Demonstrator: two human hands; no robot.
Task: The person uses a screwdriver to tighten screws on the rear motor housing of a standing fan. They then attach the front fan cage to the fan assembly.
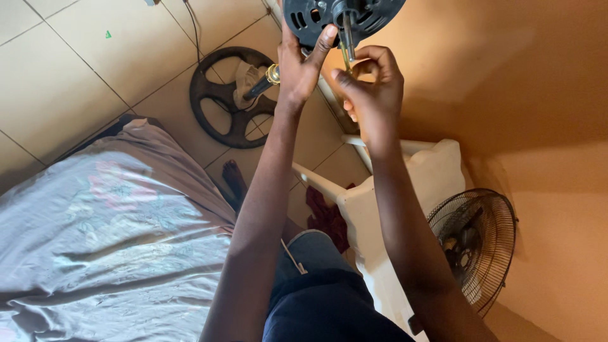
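Note:
A black round fan motor housing [316,16] with a metal shaft [348,31] is held up at the top of the view. My left hand [297,66] presses a finger against the housing's lower edge and grips a screwdriver handle [263,81] that points down-left. My right hand [373,88] is pinched around a thin yellow-green rod just below the shaft, fingers curled.
A black round fan base [218,123] with a rag on it lies on the tiled floor. A white plastic chair [380,202] stands below my arms. A black wire fan guard [484,244] leans against the orange wall. A floral bedsheet [107,240] covers the lower left.

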